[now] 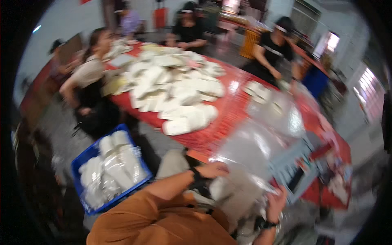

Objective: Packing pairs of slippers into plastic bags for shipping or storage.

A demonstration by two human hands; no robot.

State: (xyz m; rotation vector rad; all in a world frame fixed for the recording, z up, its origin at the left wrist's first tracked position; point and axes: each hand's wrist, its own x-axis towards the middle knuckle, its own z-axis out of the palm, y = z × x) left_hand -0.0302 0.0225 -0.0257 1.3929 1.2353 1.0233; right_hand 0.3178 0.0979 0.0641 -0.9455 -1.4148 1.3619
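My left hand (214, 169) is at the near edge of the red-covered table (204, 141), fingers curled and blurred; what they hold, if anything, I cannot make out. To its right, my right hand (277, 202) grips the edge of a clear plastic bag (264, 184) in front of my lap. Ahead of both hands lies a stack of clear plastic bags (245, 143). A grey-blue plastic crate (292, 163) stands beside my right hand with small items in it. A large heap of white slippers (171, 81) covers the far left of the table.
On the floor at my left, a blue crate (77, 179) holds white slippers (116, 163), some in clear plastic. Co-workers sit at the table's left and far sides; one in black (273, 53) handles items at the far right, near several white slippers (258, 92).
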